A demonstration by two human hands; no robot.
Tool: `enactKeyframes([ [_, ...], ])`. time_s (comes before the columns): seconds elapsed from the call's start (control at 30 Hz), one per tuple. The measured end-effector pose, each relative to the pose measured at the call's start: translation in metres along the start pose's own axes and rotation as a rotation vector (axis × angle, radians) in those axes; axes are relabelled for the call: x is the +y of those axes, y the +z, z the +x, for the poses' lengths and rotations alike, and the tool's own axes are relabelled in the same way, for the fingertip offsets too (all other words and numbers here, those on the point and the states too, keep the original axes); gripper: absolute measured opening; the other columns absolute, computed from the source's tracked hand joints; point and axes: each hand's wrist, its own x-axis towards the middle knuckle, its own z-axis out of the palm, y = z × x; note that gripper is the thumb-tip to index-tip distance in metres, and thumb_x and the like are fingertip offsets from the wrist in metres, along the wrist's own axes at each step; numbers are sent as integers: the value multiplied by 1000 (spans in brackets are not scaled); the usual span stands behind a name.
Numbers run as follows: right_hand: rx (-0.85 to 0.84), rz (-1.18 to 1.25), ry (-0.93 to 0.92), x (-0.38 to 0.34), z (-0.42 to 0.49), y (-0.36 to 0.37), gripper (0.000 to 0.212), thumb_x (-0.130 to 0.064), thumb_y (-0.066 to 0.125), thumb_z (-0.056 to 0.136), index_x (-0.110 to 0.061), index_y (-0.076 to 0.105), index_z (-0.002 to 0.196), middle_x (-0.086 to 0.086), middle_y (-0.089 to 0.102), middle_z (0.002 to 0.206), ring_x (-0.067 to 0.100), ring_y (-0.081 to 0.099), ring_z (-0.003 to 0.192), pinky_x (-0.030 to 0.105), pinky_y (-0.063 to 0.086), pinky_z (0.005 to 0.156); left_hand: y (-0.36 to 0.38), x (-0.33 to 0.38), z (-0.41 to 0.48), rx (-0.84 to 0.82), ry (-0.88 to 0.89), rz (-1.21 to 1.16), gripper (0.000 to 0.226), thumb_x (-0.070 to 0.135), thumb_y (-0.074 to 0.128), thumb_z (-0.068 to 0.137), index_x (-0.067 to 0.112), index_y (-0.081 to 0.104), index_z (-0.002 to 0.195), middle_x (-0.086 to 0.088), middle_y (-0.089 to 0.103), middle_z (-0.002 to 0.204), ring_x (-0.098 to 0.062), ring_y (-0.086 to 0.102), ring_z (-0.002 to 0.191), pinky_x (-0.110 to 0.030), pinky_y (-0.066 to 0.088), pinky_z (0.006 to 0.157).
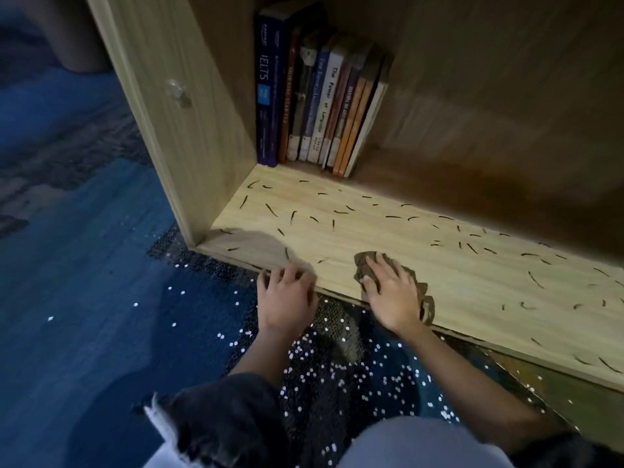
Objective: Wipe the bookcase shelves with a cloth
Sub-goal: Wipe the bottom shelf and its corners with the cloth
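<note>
The bottom shelf (pixel 388 238) of a light wooden bookcase runs across the view, strewn with several short dark slivers. My right hand (pixel 393 293) lies flat with straight fingers on a crumpled brown cloth (pixel 366 266) at the shelf's front edge. My left hand (pixel 287 295) rests at the front edge to the left of it, fingers curled over the lip, holding nothing.
A row of upright books (pixel 317 96) stands at the back left of the shelf, against the bookcase's left side panel (pixel 182 106). Blue carpet (pixel 101 265) lies to the left. A dark sequinned fabric (pixel 324 359) covers the floor under my arms.
</note>
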Motion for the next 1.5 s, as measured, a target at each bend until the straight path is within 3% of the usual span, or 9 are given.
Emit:
enactKeyframes([
  [0.13,-98,-50,-288,-12,1,10,47,-43,24,100,-33,19,146,-13,8,154,13,3,144,37,-1,113,-10,-10,10,-52,-43,-38,33,40,40,95,30,53,124,2,46,133,-23,39,125,-42,23,110],
  [0.3,24,31,26,20,34,-10,51,-45,21,99,-25,24,146,-5,17,155,18,11,143,41,9,117,-20,-31,11,-55,-18,-141,33,23,46,93,26,54,126,2,50,127,-19,49,116,-37,36,103],
  [0.5,-110,1,-261,-4,8,-4,48,-43,21,100,-33,15,146,-11,3,155,11,-2,143,35,-5,114,-31,-60,3,-30,-127,-12,38,26,44,95,19,48,131,-1,44,137,-21,39,126,-37,33,104],
  [0.73,143,182,-120,-10,11,5,37,-33,41,97,-19,46,131,0,28,148,18,24,133,34,20,110,-4,-43,20,25,-122,-190,50,35,43,96,18,35,142,0,32,148,-22,31,133,-39,21,112],
  [0.9,187,116,115,-8,11,3,40,-44,42,95,-23,54,126,7,34,127,24,28,120,37,20,103,14,-53,18,116,-91,-241,61,49,32,85,19,42,138,3,39,143,-21,33,130,-37,20,113],
  [1.07,-98,496,10,-31,8,2,40,-36,34,99,-25,44,136,-3,32,130,18,22,127,42,20,111,11,-39,21,191,-153,-300,55,52,33,85,24,48,131,2,48,133,-20,39,124,-36,21,109],
  [1.13,-21,652,16,-18,13,-7,38,-26,35,99,-24,44,136,-5,38,128,19,27,129,44,23,112,5,-22,22,147,-132,-308,47,50,35,93,28,43,134,3,44,134,-15,35,126,-36,18,112],
  [1.33,156,109,-60,28,26,5,44,-14,39,96,-18,39,140,3,37,145,21,26,133,36,19,111,7,44,38,-182,35,-108,71,62,38,89,27,20,147,-5,22,150,-26,20,135,-41,16,111],
  [1.5,213,118,-73,31,26,11,51,-28,28,91,-15,45,137,3,42,141,20,30,129,36,25,109,-8,17,31,-196,-25,-29,56,41,52,87,27,34,138,-4,31,144,-25,29,132,-40,23,113],
])
